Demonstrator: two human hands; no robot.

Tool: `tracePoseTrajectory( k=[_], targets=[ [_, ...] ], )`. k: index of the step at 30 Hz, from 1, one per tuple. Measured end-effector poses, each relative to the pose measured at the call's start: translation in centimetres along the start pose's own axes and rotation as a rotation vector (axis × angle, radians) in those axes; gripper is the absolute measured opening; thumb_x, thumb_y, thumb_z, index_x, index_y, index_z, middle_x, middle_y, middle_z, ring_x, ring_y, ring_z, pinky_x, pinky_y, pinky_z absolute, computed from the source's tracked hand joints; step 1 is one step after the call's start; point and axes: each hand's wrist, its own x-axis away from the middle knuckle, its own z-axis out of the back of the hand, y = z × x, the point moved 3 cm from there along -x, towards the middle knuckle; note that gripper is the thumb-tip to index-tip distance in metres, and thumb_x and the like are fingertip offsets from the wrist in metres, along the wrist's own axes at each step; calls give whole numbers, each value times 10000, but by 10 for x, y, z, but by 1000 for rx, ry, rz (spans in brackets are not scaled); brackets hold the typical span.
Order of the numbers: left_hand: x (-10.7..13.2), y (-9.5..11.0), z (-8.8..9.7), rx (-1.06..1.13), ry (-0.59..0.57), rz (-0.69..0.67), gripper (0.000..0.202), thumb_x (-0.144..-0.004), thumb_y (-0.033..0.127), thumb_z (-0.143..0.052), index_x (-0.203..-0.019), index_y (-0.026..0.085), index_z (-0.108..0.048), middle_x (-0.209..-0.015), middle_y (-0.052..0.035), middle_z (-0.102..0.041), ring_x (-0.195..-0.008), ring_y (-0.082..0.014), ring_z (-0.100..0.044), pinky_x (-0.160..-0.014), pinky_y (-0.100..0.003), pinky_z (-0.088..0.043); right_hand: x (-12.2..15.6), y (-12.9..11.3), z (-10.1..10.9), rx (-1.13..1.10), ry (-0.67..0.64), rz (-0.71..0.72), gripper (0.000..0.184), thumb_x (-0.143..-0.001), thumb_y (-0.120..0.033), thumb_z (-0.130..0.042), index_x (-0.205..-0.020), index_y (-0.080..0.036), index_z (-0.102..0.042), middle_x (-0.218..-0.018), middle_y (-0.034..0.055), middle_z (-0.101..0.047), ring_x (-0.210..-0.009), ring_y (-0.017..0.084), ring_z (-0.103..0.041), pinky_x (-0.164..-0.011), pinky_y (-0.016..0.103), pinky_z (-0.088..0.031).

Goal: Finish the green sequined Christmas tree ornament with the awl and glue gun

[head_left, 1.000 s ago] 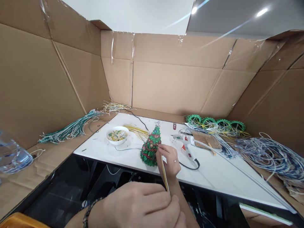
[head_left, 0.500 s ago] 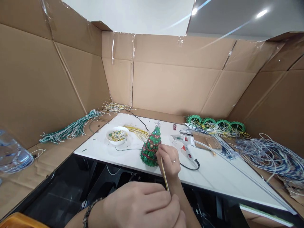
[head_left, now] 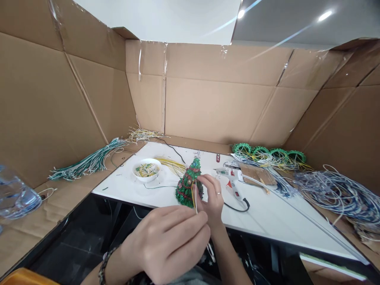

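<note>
A small green beaded Christmas tree (head_left: 187, 183) with red trim stands on the white table (head_left: 267, 215). My right hand (head_left: 211, 200) reaches round its right side, fingers curled and pinching a thin yellow and white wire (head_left: 194, 196) against the tree. My left hand (head_left: 168, 243) is nearer to me, below the table edge, its fingers closed on the lower part of the same wire. A beaded bracelet is on my left wrist.
A white bowl (head_left: 146, 169) of small pieces sits left of the tree, yellow wires (head_left: 172, 163) behind it. A white glue gun (head_left: 233, 180) with a black cord lies to the right. Green wire bundles (head_left: 89, 160), green beaded rings (head_left: 267, 152) and bluish wire coils (head_left: 335, 192) line the cardboard walls.
My left hand rose and moved toward the tree, bringing the wire upright. My right hand shifted up along the tree's side.
</note>
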Motion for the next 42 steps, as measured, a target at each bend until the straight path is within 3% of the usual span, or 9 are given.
tracePoseTrajectory(
  k=[5,12,17,22,26,28,31,38,42],
  targets=[
    [9,-8,1,26,28,8,168,-901,78,-555,-1007,90,-685,-922,-92,-768,-860,-172,-721,-744,-246,-626,10,18,0,-134,11,-274,313,-874,-209,-620,-1180,-205,-554,-1125,115,-606,-976,214,-623,-803,387,-568],
    [12,-25,-8,25,128,140,159,-882,52,-598,-997,137,-668,-909,-75,-734,-832,-159,-694,-715,-262,-603,23,32,-15,-483,-330,-524,682,-850,-351,-674,-1440,-222,-356,-1447,167,-508,-1289,266,-561,-1053,463,-500],
    [20,-47,-22,84,121,249,252,-893,40,-602,-1104,161,-667,-1022,-92,-729,-928,-174,-694,-788,-285,-586,22,29,-21,-514,-498,-609,853,-748,-370,-783,-1469,-212,-354,-1415,151,-563,-1276,289,-583,-1068,483,-491],
    [22,-61,-29,164,303,321,261,-888,26,-606,-1063,197,-698,-978,-62,-760,-878,-172,-712,-783,-308,-599,14,26,-20,-424,-416,-651,771,-676,-372,-828,-1360,-192,-521,-1315,137,-650,-1210,308,-628,-1040,488,-512],
    [26,-65,-34,217,528,413,253,-836,4,-669,-961,215,-726,-904,-21,-779,-857,-181,-720,-796,-347,-601,13,19,-23,-395,-337,-634,800,-630,-415,-850,-1335,-179,-555,-1296,148,-658,-1204,330,-623,-1045,523,-500],
    [29,-68,-37,264,565,494,251,-832,0,-671,-951,213,-728,-906,-15,-779,-859,-177,-728,-787,-334,-604,14,14,-25,-430,-329,-612,797,-626,-417,-851,-1325,-173,-560,-1286,152,-661,-1197,329,-623,-1048,530,-494],
    [29,-70,-41,199,502,523,229,-857,19,-655,-974,204,-724,-923,-20,-777,-847,-162,-727,-790,-309,-594,15,10,-27,-490,-323,-584,741,-642,-391,-844,-1300,-179,-579,-1259,140,-676,-1168,309,-642,-1031,507,-512],
    [23,-73,-57,66,191,373,192,-930,90,-578,-1036,201,-694,-866,-33,-748,-814,-170,-679,-765,-322,-576,18,14,-22,-550,-289,-609,668,-680,-331,-829,-1290,-198,-591,-1215,104,-699,-1121,282,-668,-986,456,-556],
    [23,-73,-66,18,159,355,202,-936,113,-579,-1078,207,-687,-1006,-58,-744,-930,-190,-676,-840,-356,-582,15,12,-21,-586,-306,-619,638,-696,-316,-813,-1280,-185,-592,-1242,106,-687,-1154,282,-653,-1026,461,-533]
  ],
)
